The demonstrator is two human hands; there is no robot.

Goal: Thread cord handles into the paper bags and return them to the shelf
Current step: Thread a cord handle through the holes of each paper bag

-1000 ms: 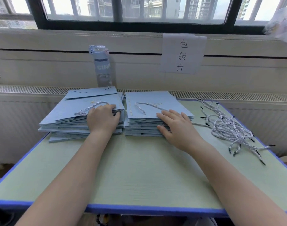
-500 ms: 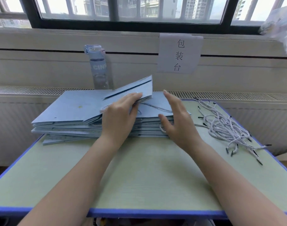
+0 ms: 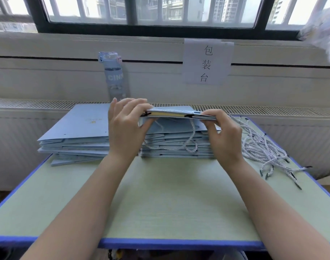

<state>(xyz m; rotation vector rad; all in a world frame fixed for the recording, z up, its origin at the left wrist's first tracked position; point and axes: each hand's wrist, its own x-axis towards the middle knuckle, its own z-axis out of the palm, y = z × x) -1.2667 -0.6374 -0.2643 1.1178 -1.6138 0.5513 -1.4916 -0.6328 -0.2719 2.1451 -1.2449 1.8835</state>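
So, closest in is one table (image 3: 169,203), pale green top with a blue edge, and two bare arms reach across it. The left hand (image 3: 125,128) has its fingers curled over the left end of one flat paper bag (image 3: 171,114), thumb underneath, and the right hand (image 3: 224,137) pinches the right end between thumb and fingertips. That bag is held level and edge-on to the camera, lifted just above the right stack (image 3: 177,147), with two black bits showing along its near edge. One cord loop (image 3: 190,145) dangles in front of that stack; can't tell if it hangs from the held bag or from the one under it. There are two stacks of light blue bags in total, the left stack (image 3: 76,136) just beside the right one, and its top bag shows two punched holes. The edges are too thin to count the bags in either pile. Off to the right lies one tangle of loose cords (image 3: 263,149), twisted white-grey with black tips, too knotted to count. Further back one water bottle (image 3: 113,72) stands at the wall, its bottom hidden by the left hand and the bags. One paper sign (image 3: 207,61) with three characters is stuck below the window (image 3: 160,12). Something pale in the top right corner is cut off and blurry.
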